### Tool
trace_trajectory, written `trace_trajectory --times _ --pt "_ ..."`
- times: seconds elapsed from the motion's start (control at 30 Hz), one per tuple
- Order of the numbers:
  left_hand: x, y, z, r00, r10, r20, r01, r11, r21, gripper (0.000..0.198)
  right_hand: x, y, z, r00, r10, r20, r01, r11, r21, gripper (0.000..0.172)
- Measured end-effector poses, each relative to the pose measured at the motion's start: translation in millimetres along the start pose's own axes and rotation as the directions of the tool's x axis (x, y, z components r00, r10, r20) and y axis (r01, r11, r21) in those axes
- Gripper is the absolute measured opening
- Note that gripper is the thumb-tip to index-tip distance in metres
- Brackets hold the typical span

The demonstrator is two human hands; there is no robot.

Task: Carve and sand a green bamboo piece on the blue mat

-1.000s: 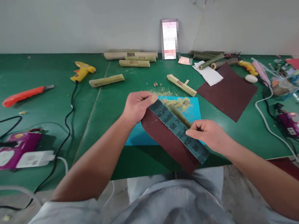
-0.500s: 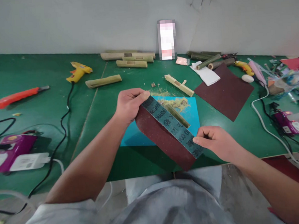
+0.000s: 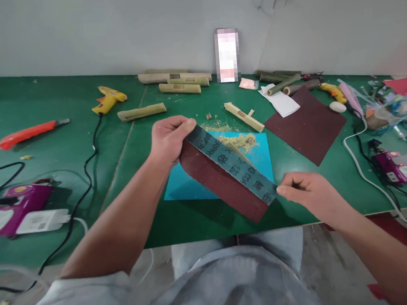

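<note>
A sheet of sandpaper [image 3: 222, 181], folded so a strip of its dark printed back shows, stretches between my two hands. My left hand [image 3: 171, 138] pinches its upper left end, thumb on top. At the lower right corner, my right hand [image 3: 302, 189] grips the edge between thumb and curled fingers. Below the sandpaper lies a blue sheet [image 3: 181, 186] sprinkled with bamboo dust [image 3: 246, 142]. A bamboo piece [image 3: 240, 153] on it is mostly hidden by the sandpaper.
Notched bamboo pieces [image 3: 244, 117] lie beyond the blue sheet. A yellow glue gun [image 3: 111, 99], an orange utility knife [image 3: 31, 134] and a purple power strip [image 3: 22, 207] are on the left. Another sandpaper sheet [image 3: 306, 131] lies right. A phone [image 3: 227, 55] leans on the wall.
The sandpaper has tilted flatter and shifted, covering more of the bamboo piece. My left hand moved slightly left and up; my right hand moved right along with its end of the sheet.
</note>
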State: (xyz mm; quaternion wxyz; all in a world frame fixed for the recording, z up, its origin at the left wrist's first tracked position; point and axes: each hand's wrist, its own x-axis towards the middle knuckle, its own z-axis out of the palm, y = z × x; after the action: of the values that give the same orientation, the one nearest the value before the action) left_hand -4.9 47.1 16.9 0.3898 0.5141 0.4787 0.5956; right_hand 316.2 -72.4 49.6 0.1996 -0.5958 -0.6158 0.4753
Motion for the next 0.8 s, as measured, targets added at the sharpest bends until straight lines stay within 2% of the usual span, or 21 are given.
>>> trace_trajectory --times 0.07,0.1,0.17,0.2,0.27,0.3,0.4,0.43,0.53,0.6,0.67,0.73,0.8 --pt "1.7 -2.1 0.8 0.999 -0.016 -0.044 0.014 0.999 -0.049 0.027 -0.1 0.6 -8.1 0.980 -0.069 -0.189 0.064 0.997 -0.031 0.026" --pt "2.0 -3.1 1.7 0.998 -0.033 -0.048 0.030 0.998 -0.058 0.027 0.9 -1.2 -11.8 0.941 -0.138 -0.309 0.123 0.990 -0.069 0.020" --pt "1.2 -4.4 4.4 0.997 -0.073 -0.017 0.072 0.996 -0.044 0.027 5.0 -10.7 -15.6 0.816 -0.335 -0.471 0.265 0.941 -0.210 0.017" --pt "0.2 -4.5 6.0 0.996 -0.090 0.001 0.090 0.995 -0.032 0.026 8.0 -18.0 -14.7 0.755 -0.463 -0.464 0.348 0.883 -0.314 0.020" --pt "-2.7 -3.8 9.0 0.993 -0.113 0.023 0.113 0.993 -0.028 0.026 15.8 -35.2 -6.7 0.698 -0.637 -0.327 0.442 0.743 -0.502 0.034" --pt "-4.3 -3.2 10.3 0.992 -0.123 0.028 0.124 0.992 -0.034 0.026 20.5 -43.6 0.0 0.698 -0.676 -0.238 0.461 0.678 -0.573 0.044" --pt "-8.4 -2.4 12.7 0.987 -0.159 0.035 0.161 0.985 -0.067 0.026 37.0 -60.3 23.2 0.758 -0.652 -0.011 0.450 0.535 -0.715 0.065" --pt "-8.9 -2.7 13.0 0.984 -0.172 0.039 0.175 0.982 -0.077 0.027 42.8 -62.3 29.5 0.773 -0.633 0.022 0.435 0.505 -0.745 0.064" --pt "-6.8 -6.0 11.9 0.973 -0.222 0.064 0.227 0.969 -0.100 0.031 59.3 -61.2 37.5 0.784 -0.620 0.033 0.411 0.479 -0.776 0.038" --pt "-2.8 -8.5 10.4 0.968 -0.242 0.071 0.249 0.960 -0.127 0.034 68.9 -59.3 33.4 0.765 -0.644 -0.003 0.430 0.514 -0.742 0.027" --pt "0.3 -9.6 10.0 0.969 -0.232 0.081 0.242 0.956 -0.164 0.042 77.6 -58.7 24.4 0.776 -0.627 -0.074 0.428 0.609 -0.668 0.020" --pt "-0.9 -8.3 12.4 0.972 -0.204 0.115 0.224 0.953 -0.205 0.056 86.0 -58.3 14.3 0.839 -0.523 -0.154 0.368 0.751 -0.549 0.022" --pt "-8.2 -5.4 18.0 0.971 -0.171 0.167 0.209 0.947 -0.244 0.064 94.3 -56.5 6.2 0.896 -0.381 -0.226 0.287 0.888 -0.360 0.030"
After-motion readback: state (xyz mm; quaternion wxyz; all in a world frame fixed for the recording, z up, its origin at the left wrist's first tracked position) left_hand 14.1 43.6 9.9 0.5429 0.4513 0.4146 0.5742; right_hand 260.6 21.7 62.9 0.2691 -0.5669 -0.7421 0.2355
